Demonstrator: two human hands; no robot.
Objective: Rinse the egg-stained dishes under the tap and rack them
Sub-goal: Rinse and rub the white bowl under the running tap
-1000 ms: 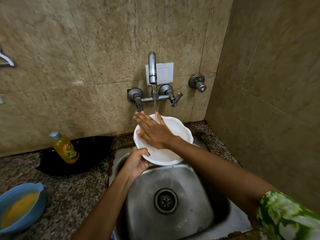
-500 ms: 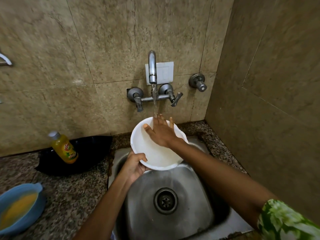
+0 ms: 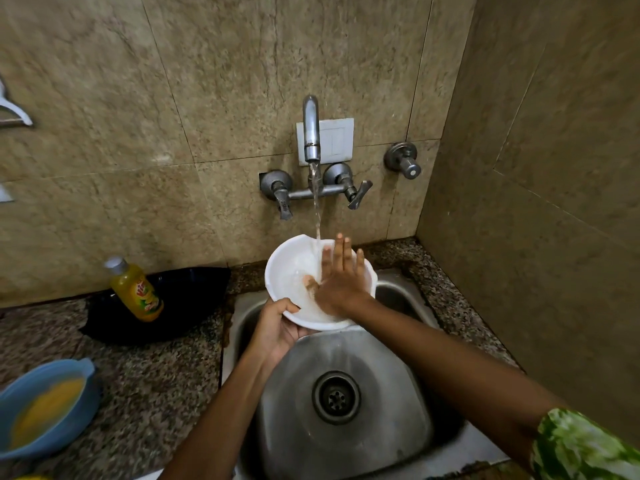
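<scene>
The white bowl (image 3: pixel 304 278) sits tilted under the running tap (image 3: pixel 311 133), over the sink (image 3: pixel 346 393): left hand (image 3: pixel 277 329) fingers grasp its near rim, right hand (image 3: pixel 341 282) lies flat inside, fingers released. Racking remains, as does the blue bowl (image 3: pixel 45 407) (yolk-coated) on the worktop (image 3: pixel 145 393).

white bowl (image 3: pixel 294 268) under running tap (image 3: pixel 311 133), two hands
</scene>
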